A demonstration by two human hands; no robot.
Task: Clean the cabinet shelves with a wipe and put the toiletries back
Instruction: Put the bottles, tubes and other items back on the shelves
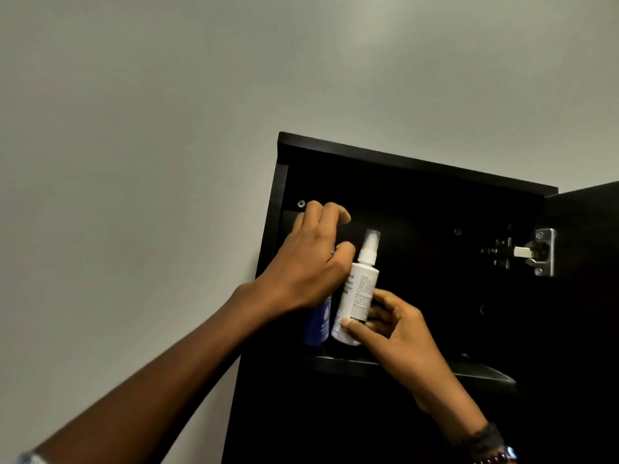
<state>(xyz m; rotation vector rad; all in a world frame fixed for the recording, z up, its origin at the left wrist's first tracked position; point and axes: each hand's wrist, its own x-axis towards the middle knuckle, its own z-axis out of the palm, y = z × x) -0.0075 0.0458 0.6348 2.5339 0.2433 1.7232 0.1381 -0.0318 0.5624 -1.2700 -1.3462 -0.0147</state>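
While both hands work inside the top compartment of the black wall cabinet [415,162], the step in hand appears to be the return of toiletries to the shelf; no wipe is visible.

Left hand [308,262]: it is draped over the top of the blue bottle [317,324], fingers curled loosely and partly spread. The bottle's cap is hidden beneath the palm, so whether the hand grips or merely steadies it cannot be told. The blue bottle stands at the far left of the shelf [482,375], close to the cabinet's side wall.

Right hand [398,333]: it pinches the lower body of the white spray bottle [356,296], thumb across the front near the base and fingers behind. The bottle is tilted slightly, its clear-capped nozzle leaning right, and it sits just beside the blue bottle, apparently touching it. Whether its base rests fully on the shelf cannot be confirmed; it looks at or barely above the board.

The cabinet door [582,296] stands open at the right on its metal hinge [536,252]. The rest of the shelf, rightward, is dark and appears unoccupied.

Next move, as judged: bring the spray bottle upright, seat its base flat, then release with the right hand while the left keeps the blue bottle from tipping. Care is needed, since the two bottles stand close together.
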